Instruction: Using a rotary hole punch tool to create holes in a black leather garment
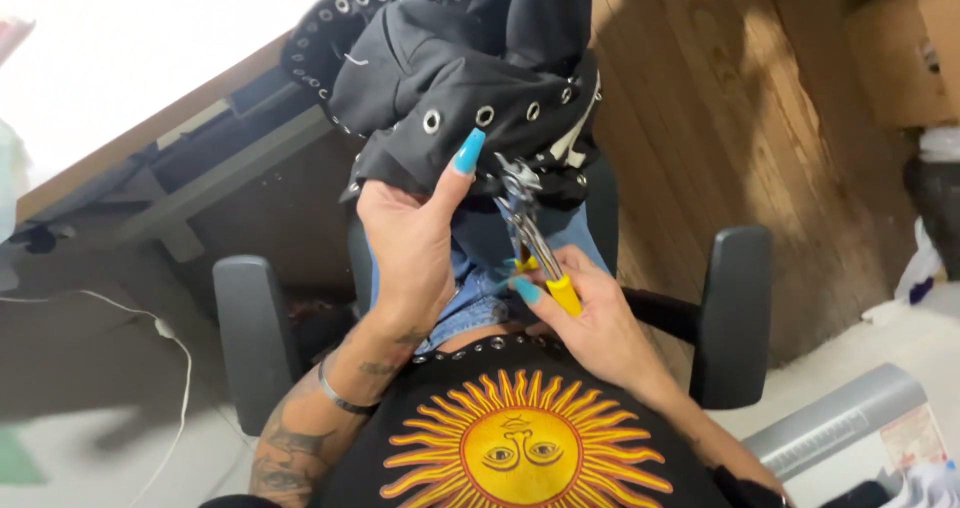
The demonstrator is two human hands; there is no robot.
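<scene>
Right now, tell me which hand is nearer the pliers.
Right. The right hand grips the pliers by their yellow handles; the left hand holds the black fabric just beside their tip.

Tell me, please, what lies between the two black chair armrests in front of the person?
In the head view, between the left armrest and right armrest lie both hands, yellow-handled metal pliers, blue denim lap and black eyeleted fabric.

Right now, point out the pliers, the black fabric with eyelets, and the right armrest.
pliers (530,236), head view, on the metal shaft above the yellow handles
black fabric (440,63), head view, on its folded middle
right armrest (735,308), head view, on the black pad
</scene>
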